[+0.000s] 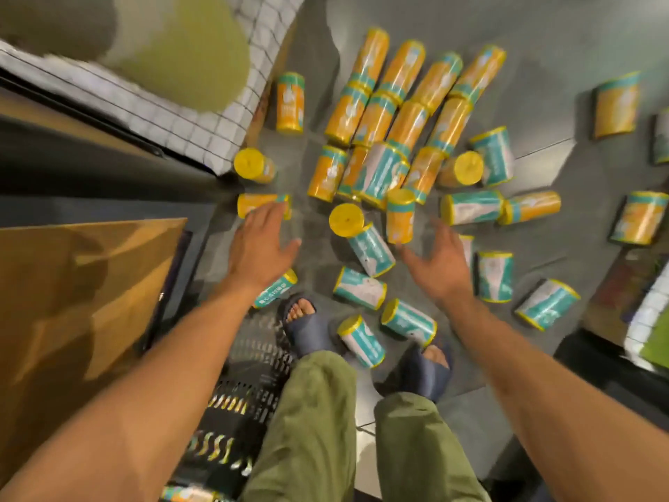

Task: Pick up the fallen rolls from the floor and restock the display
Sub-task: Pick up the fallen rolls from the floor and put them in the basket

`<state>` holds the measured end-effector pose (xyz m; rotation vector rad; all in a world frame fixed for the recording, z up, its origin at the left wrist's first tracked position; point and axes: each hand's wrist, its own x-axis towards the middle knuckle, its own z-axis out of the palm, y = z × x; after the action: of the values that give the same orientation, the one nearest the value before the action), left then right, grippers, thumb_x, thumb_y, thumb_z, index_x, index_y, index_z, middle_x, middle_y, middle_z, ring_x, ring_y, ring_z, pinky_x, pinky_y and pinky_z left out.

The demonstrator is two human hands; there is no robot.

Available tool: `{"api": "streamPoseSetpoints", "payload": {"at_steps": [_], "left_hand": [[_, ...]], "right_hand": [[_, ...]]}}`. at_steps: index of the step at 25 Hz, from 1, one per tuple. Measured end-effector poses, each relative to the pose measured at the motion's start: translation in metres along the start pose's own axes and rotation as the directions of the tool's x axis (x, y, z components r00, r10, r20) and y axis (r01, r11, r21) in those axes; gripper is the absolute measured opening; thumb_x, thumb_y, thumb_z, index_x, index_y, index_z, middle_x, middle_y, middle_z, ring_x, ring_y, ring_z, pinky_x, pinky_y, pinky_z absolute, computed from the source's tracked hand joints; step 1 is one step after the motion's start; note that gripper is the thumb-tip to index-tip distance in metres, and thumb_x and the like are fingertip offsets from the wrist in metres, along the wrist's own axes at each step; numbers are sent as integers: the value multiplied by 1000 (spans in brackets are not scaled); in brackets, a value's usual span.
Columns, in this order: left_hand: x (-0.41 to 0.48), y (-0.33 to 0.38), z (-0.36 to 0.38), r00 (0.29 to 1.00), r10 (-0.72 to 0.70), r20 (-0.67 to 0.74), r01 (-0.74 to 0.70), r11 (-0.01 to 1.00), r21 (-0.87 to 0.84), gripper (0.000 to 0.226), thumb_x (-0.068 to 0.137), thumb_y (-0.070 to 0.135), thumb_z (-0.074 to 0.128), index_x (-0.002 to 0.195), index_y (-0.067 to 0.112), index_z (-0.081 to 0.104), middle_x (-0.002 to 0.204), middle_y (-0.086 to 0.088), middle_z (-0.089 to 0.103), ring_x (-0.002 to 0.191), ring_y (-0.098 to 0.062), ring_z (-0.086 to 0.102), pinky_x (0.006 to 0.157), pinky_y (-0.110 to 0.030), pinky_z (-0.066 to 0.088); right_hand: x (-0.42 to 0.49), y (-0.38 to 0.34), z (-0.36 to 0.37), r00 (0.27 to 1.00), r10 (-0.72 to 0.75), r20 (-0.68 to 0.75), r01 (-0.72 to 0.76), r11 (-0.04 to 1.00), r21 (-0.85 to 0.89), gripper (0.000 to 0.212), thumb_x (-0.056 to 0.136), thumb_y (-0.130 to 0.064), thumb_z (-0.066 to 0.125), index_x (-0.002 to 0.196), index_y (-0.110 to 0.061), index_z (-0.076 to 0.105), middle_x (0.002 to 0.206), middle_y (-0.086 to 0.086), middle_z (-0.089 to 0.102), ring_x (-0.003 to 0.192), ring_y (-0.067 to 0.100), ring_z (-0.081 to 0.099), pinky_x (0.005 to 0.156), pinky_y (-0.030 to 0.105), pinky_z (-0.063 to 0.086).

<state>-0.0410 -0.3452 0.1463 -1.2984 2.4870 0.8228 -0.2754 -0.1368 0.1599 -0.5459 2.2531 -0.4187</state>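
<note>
feet: dark slides [311,331], green trousers [318,422], on the grey floor [543,38]
basket: black perforated basket [246,389] by the left foot
near rolls: teal rolls [360,288] lying scattered just ahead of the toes
left hand [259,248]: fingers straight and close together, thumb out — fingertips over a lying orange roll [253,204]; cannot tell if touching
right hand [440,262]: fingers spread, holding nothing — single orange roll [400,217] just beyond the thumb
box: cardboard box [83,284] at left
far rolls: rows of orange rolls [405,92] lying side by side
display: wire-grid display [202,128] upper left, blurred
</note>
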Motion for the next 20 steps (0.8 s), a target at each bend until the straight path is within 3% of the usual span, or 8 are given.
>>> {"api": "streamPoseSetpoints", "payload": {"at_steps": [3,7,12,15,17,20], "left_hand": [[53,-62,67,996,-72,47,69,995,67,74,79,28,79,144,7,49,146,-20,48,135,-39,45,113,-46,38],[111,-124,123,988,-19,153,-14,977,214,90,73,16,83,151,2,39,154,-23,41,142,-41,38,119,-44,30],[154,-144,154,990,98,97,-129,909,396,77,66,12,81,136,16,51,131,-15,57,120,-40,53,103,-49,41],[149,-131,147,995,72,74,-91,951,296,71,67,25,83,131,20,56,121,-12,63,110,-40,58,91,-48,49],[129,-111,137,999,15,48,-19,996,91,70,63,33,81,128,20,59,116,-12,66,106,-39,60,87,-47,51],[82,-69,119,987,-154,46,160,968,-193,71,57,46,73,125,28,61,112,-5,67,104,-29,62,88,-43,53]], "right_hand": [[70,45,65,998,31,-61,-27,997,71,95,79,-66,60,146,0,45,144,24,51,137,39,44,112,49,38],[133,81,129,993,51,-108,-34,987,159,65,82,-40,79,131,-7,54,130,20,58,124,38,54,99,44,46],[165,100,162,979,109,-171,-68,971,230,65,82,-43,80,131,-14,48,130,11,61,114,31,61,87,43,52],[156,90,153,974,150,-171,-102,960,262,57,82,-36,81,126,-14,53,114,0,65,98,18,62,81,32,47],[133,82,137,976,178,-123,-137,949,284,51,82,-34,80,123,-16,56,103,-7,63,89,13,61,77,28,45],[85,69,102,982,188,-35,-169,940,296,45,82,-32,81,118,-21,56,90,-14,60,76,0,58,68,21,43]]}}
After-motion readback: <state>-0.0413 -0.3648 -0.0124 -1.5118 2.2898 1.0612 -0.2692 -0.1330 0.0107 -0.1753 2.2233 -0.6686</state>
